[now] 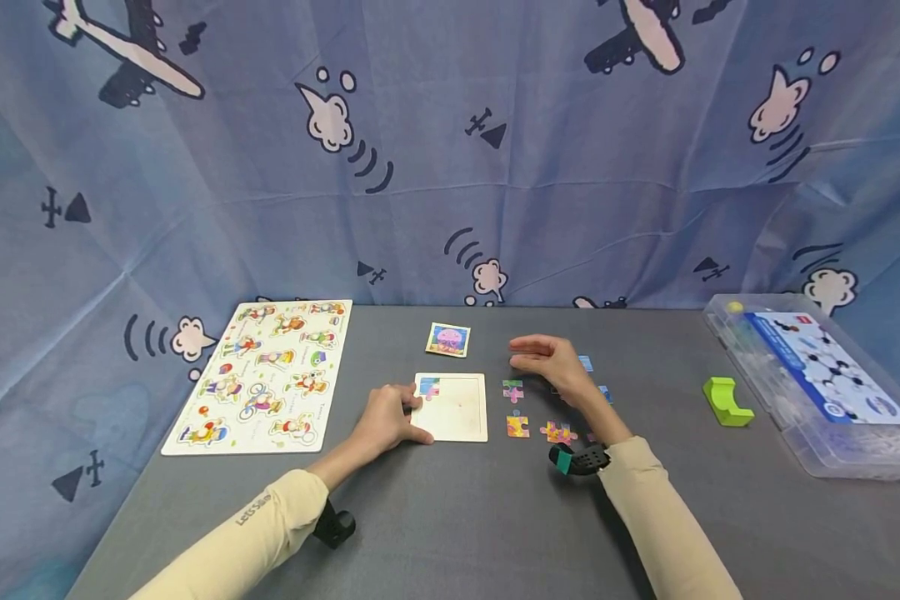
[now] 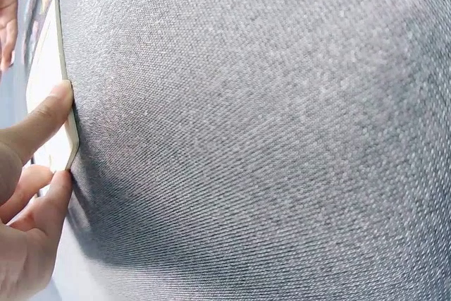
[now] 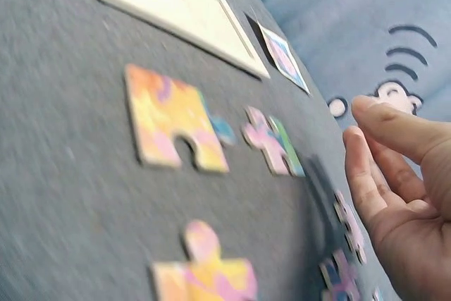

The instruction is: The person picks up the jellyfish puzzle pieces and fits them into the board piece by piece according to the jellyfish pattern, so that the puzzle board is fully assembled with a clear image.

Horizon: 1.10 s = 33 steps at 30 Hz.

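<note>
Gray worktop (image 1: 442, 533) carries a puzzle tray (image 1: 461, 414), its near left corner pinched by the left hand's grip (image 1: 386, 419); just right lie jigsaw pieces (image 1: 517, 427), right hand's grip (image 1: 557, 367) loosely parted above some; picture card (image 1: 448, 339) toward far edge.

We appear to be at a play table (image 1: 487, 533), in what room we cannot tell: jigsaw pieces (image 1: 517, 427), a picture board (image 1: 322, 404) and a plastic case (image 1: 828, 362) lie on its grey surface, and behind hangs a blue curtain (image 1: 420, 108) printed with cartoon planes (image 1: 129, 54)
</note>
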Available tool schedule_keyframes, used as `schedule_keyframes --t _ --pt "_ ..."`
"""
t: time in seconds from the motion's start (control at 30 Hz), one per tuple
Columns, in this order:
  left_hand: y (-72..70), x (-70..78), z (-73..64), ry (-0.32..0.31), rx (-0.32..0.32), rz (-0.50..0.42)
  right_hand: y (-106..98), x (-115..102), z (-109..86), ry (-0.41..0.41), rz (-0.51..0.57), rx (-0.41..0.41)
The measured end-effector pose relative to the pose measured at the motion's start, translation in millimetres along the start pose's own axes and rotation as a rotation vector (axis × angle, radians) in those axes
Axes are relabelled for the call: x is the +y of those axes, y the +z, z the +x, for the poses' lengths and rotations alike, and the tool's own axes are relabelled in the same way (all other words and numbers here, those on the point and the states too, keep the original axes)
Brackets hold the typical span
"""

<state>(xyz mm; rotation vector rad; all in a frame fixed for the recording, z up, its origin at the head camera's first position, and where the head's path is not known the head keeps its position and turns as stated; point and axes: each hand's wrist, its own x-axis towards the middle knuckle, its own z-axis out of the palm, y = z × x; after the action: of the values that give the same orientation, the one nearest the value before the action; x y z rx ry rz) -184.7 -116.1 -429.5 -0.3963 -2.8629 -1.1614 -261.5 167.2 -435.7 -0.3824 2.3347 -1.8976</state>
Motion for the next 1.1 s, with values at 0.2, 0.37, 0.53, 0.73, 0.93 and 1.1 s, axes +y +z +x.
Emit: schedule_keyframes --t 0.2,0.37,0.53,0.73,0.93,1.1 --pt "1.1 -2.4 0.1 -0.01 -0.005 0.008 -16 4 -0.7 -0.027 -0.047 0.023" --pt "1.3 -3.3 -0.1 -0.013 -0.002 -0.006 -28 8 -1.5 -0.046 -0.086 0.03" --pt "0.5 -2.9 -0.4 -0.005 0.001 -0.007 -39 10 -0.8 -0.067 -0.173 0.05" --pt "0.4 -2.1 0.4 -0.004 -0.002 0.004 -51 11 1.6 -0.064 -0.34 0.029" --pt "0.7 -1.7 1.1 -0.004 -0.006 0.014 -58 13 7.4 -0.024 -0.394 -0.016" --pt "0.3 -0.9 1.0 -0.009 -0.005 0.009 -60 15 10.0 0.0 -0.452 -0.037"
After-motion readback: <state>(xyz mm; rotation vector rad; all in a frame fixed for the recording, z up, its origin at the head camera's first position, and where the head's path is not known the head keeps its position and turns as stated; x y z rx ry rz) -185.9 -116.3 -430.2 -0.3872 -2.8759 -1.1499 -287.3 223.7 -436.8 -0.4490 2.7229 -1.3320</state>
